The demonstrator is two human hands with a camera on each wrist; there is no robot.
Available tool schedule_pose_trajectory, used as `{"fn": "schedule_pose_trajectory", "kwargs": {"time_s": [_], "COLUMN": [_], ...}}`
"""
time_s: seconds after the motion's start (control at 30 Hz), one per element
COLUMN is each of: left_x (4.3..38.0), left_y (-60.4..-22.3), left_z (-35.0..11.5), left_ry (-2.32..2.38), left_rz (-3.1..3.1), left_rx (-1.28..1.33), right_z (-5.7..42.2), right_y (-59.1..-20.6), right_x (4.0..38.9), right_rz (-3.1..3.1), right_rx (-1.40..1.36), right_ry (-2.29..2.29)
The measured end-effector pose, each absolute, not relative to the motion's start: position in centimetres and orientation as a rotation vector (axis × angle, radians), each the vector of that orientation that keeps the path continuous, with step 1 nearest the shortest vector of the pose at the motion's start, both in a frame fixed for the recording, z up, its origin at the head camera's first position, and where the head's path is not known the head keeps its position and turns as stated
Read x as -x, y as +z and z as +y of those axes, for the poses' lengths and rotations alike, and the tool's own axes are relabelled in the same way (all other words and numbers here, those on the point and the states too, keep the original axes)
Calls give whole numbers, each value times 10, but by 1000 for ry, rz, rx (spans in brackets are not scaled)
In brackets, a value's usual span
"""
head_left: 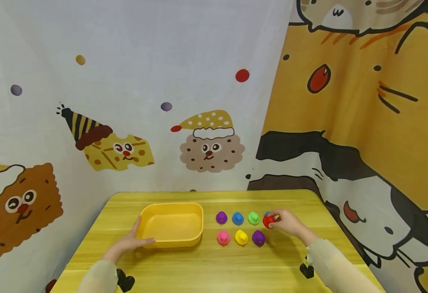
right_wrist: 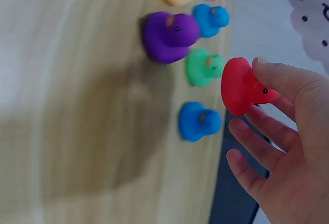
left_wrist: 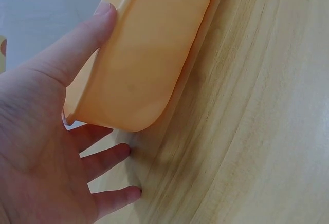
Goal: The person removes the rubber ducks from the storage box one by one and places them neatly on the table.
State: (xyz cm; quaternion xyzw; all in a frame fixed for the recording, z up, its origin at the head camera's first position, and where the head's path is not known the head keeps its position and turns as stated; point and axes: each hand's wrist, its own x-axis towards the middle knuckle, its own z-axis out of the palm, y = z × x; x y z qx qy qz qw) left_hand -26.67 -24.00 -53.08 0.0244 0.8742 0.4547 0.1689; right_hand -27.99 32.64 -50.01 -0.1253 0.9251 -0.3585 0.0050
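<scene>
My right hand (head_left: 288,222) pinches a red rubber duck (right_wrist: 238,86) between thumb and fingers, above the table. Just beneath it sits a blue rubber duck (right_wrist: 194,123), mostly hidden by the hand and red duck in the head view. On the left, a yellow plastic tub (head_left: 171,244) stands with nothing visible inside. My left hand (head_left: 132,240) holds the tub's near left corner, thumb on the front rim and fingers spread along the left side. In the left wrist view, the thumb (left_wrist: 85,39) presses the rim.
Between tub and right hand, small ducks form two rows. Behind are purple (head_left: 221,217), blue (head_left: 238,218) and green (head_left: 253,218) ones. Pink (head_left: 223,237), yellow (head_left: 241,237) and purple (head_left: 259,238) ones sit in front. A cartoon-printed cloth (head_left: 206,53) hangs behind the wooden table (head_left: 199,270).
</scene>
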Motion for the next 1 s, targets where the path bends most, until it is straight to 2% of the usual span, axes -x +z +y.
{"fn": "schedule_pose_trajectory", "kwargs": {"time_s": [0.53,1.0], "left_x": [267,266], "left_y": [-528,-533], "left_z": [-244,-247], "left_ry": [1274,1251], "left_rz": [2503,2521], "left_rx": [-51,-32], "right_z": [342,341], "right_y": [-533,-553], "right_x": [258,255], "right_rz": [2889,2859], "right_rx": [199,228], "right_ry": [-1166,-1237]}}
